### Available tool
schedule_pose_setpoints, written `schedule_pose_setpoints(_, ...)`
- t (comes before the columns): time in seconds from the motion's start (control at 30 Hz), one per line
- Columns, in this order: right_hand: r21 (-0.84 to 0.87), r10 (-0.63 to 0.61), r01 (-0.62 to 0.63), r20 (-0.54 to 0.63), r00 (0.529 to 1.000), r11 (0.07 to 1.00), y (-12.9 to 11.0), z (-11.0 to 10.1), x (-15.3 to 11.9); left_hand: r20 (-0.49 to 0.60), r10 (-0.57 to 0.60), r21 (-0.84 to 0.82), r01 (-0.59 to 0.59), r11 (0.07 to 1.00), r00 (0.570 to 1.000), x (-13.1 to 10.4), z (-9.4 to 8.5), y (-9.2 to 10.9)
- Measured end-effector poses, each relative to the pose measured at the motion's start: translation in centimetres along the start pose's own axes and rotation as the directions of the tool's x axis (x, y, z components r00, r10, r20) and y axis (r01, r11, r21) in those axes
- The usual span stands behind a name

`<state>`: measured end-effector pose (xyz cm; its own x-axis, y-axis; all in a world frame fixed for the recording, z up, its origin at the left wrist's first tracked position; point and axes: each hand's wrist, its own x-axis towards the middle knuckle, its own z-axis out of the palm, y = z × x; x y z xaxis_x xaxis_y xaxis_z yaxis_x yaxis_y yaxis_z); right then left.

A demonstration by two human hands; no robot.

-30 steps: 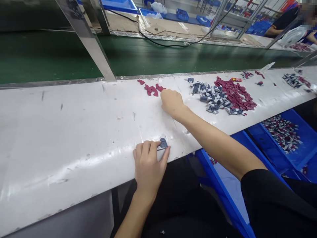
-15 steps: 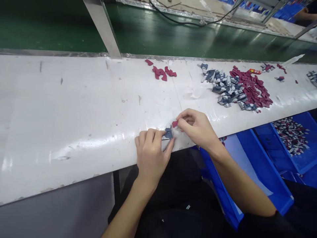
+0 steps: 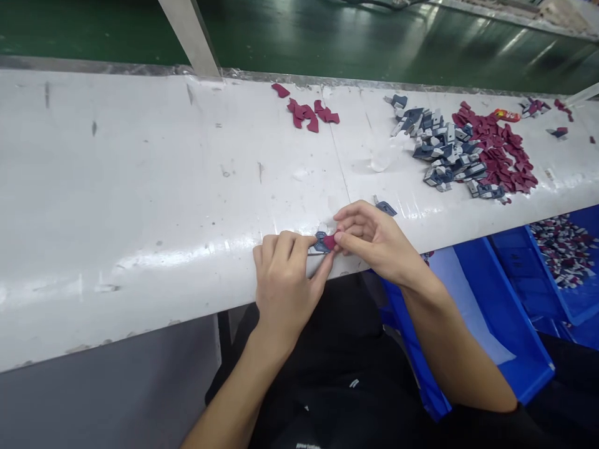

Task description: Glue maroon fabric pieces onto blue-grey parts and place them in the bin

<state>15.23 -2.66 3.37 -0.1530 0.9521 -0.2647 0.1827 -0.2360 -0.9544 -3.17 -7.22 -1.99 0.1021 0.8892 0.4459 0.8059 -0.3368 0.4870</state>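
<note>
Near the front edge of the white table, my left hand is closed on a small blue-grey plastic part, thumb and forefinger at its sides. My right hand pinches a small dark-red piece, which lies against the right side of the blue-grey part; whether it is seated there I cannot tell. Just beyond my right hand lies another blue-grey part. Farther right are a heap of blue-grey and white parts and a heap of dark-red pieces.
Several loose dark-red pieces lie at the table's back edge, near a metal post. A green belt runs behind. Blue bins stand below the front edge at right, one with mixed parts. An orange-red wrapper lies by the heap.
My right hand has brought the dark-red piece left, onto the blue-grey part in my left hand. A blue-grey part behind my right hand has come into sight. The view has tipped downward.
</note>
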Motion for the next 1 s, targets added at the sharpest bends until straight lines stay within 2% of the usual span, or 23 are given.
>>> schedule_pose_setpoints(0.3, -0.039, -0.034, 0.039, 0.111, 0.993, 0.998, -0.5, -0.9, 0.6, 0.006, 0.009, -0.012, -0.009, 1.000, 1.000, 0.0, 0.0, -0.1)
schedule_pose_setpoints(0.53, -0.008, 0.034, -0.034, 0.094, 0.995, 0.999, -0.2, -0.4, 0.8, 0.012, 0.003, -0.011, -0.002, 1.000, 1.000, 0.0, 0.0, 0.0)
schedule_pose_setpoints(0.63, -0.018, 0.025, -0.024, 0.067, 0.997, 1.000, -0.1, 0.2, 0.6, 0.014, 0.003, -0.011, -0.003, 1.000, 1.000, 0.1, 0.0, 0.0)
schedule_pose_setpoints(0.77, -0.114, -0.024, 0.022, -0.013, 1.000, 0.993, -0.1, 1.2, 0.1, 0.006, 0.011, -0.005, -0.011, 1.000, 1.000, 0.1, 0.0, 0.0)
schedule_pose_setpoints(0.9, -0.199, -0.108, 0.079, -0.138, 0.985, 0.977, 0.3, 2.1, -0.2, 0.003, 0.011, -0.016, -0.011, 1.000, 1.000, 0.1, 0.0, 0.0)
schedule_pose_setpoints(1.0, -0.211, -0.125, 0.089, -0.167, 0.978, 0.974, 0.5, 2.3, -0.3, 0.006, 0.011, -0.022, -0.011, 1.000, 1.000, 0.1, 0.1, -0.1)
